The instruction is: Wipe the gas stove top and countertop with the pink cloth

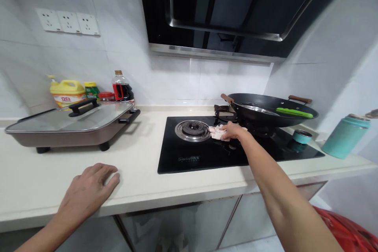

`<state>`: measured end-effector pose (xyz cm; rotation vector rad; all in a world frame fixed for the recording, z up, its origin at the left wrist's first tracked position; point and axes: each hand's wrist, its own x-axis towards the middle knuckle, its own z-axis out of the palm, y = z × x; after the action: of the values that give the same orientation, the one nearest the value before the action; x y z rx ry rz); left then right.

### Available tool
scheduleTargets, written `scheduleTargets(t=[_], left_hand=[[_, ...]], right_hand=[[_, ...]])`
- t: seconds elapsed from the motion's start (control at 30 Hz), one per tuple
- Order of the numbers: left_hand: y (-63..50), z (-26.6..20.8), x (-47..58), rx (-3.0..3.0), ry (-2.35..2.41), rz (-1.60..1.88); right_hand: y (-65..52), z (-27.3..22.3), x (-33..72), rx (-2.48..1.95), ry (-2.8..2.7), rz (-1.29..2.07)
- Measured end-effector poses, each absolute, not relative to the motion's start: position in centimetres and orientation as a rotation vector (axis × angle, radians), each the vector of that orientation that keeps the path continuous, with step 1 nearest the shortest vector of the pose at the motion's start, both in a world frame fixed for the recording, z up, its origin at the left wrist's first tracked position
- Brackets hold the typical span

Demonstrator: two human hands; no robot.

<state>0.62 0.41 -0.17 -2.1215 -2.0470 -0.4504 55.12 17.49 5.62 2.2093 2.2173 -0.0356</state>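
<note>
My right hand (232,130) grips a pale pink cloth (217,132) and presses it on the black glass gas stove (180,165), just right of the left burner (193,129). That burner has no pan support over it. Over on the counter (141,181), left of the stove, rests my left hand (90,185) with nothing in it, its thumb apart from the curled fingers. A black wok (251,114) with wooden handles sits on the right burner, holding a lid and a green-handled utensil (295,113). Behind my right hand stands a dark pan support (224,113).
An electric pan (73,138) with a glass lid occupies the left counter. Behind it are a yellow detergent jug (67,92) and a dark sauce bottle (122,88). A turquoise flask (345,136) and its cup (302,137) stand at right. The range hood (212,8) overhangs the stove.
</note>
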Motion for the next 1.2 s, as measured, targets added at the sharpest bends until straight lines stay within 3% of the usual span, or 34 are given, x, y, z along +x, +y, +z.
scheduleTargets(t=[0.2,0.47,0.67,0.97,1.2], left_hand=[[0.1,0.3,0.9,-2.147,-2.062,-0.446],[0.2,0.5,0.8,-2.149,-2.047,-0.495],[0.1,0.5,0.7,-2.158,-2.036,-0.514],[0.2,-0.1,0.4,-2.176,-2.024,-0.584],[0.1,-0.1,0.5,-2.173,-2.033,-0.537]], right_hand=[[14.1,5.9,48.9,2.133,2.311,-0.024],[6.4,2.6,46.4,2.116,2.702,0.276],[0.7,0.5,46.8,2.129,2.961,0.224],[-1.9,-1.3,56.5,2.394,2.777,0.382],[0.6,-2.4,68.2,2.735,2.539,0.195]])
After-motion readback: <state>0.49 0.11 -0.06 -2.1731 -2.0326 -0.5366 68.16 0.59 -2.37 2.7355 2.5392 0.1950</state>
